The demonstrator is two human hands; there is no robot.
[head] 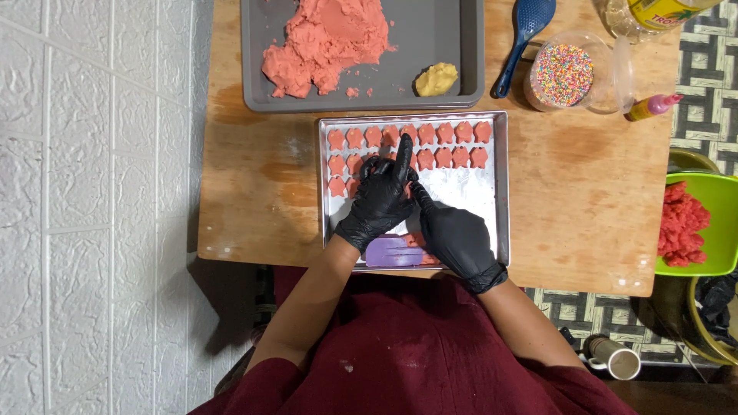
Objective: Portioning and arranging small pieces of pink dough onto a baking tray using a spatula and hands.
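Over the silver tray, gloved hands hide whatever pink cut-out they pinch.

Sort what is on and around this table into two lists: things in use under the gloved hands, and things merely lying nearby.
In use:
left hand
right hand
silver tray
pink dough shapes
purple tool

Lying nearby:
grey tray
pink dough heap
yellow dough lump
blue spoon
sprinkles tub
green bowl

Partly hidden under the left hand and right hand: a purple mat and several pink cut-outs on the silver tray. Cut off at the far edge: grey tray, bottle. Cropped at right: green bowl. Unclear whether the fingers pinch anything.
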